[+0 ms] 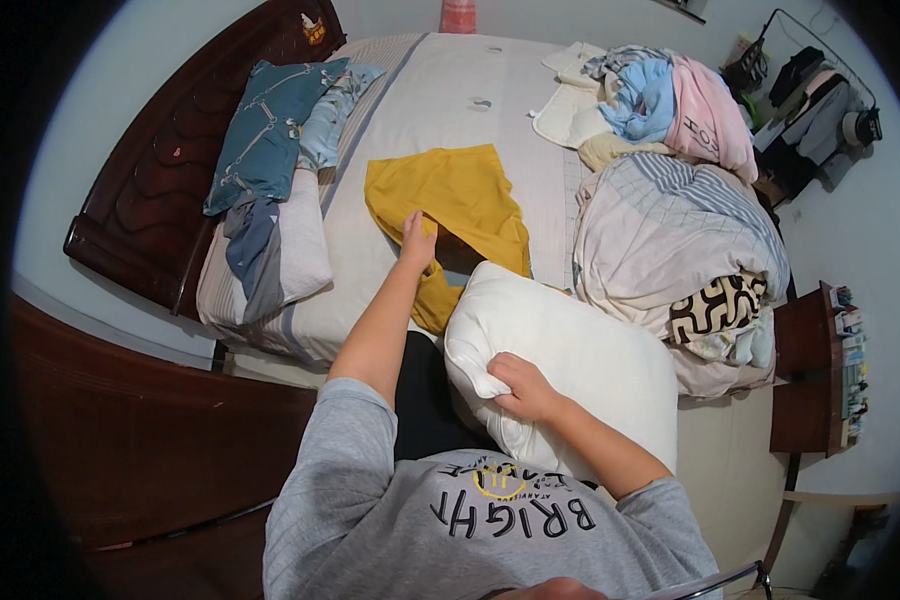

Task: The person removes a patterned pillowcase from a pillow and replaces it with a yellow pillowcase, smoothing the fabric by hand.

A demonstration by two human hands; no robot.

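A yellow pillowcase lies spread on the bed, with a dark opening on its near side. My left hand is at the left edge of that opening, touching the yellow cloth; whether its fingers grip the cloth cannot be told. A white pillow rests against my body at the bed's near edge. My right hand grips a bunched fold near the pillow's left side. The pillow's upper left corner touches the near part of the yellow cloth.
Teal patterned pillow and folded white towel lie by the dark wooden headboard. On the right are a heaped quilt and blue and pink bedding. A wooden cabinet stands right of the bed.
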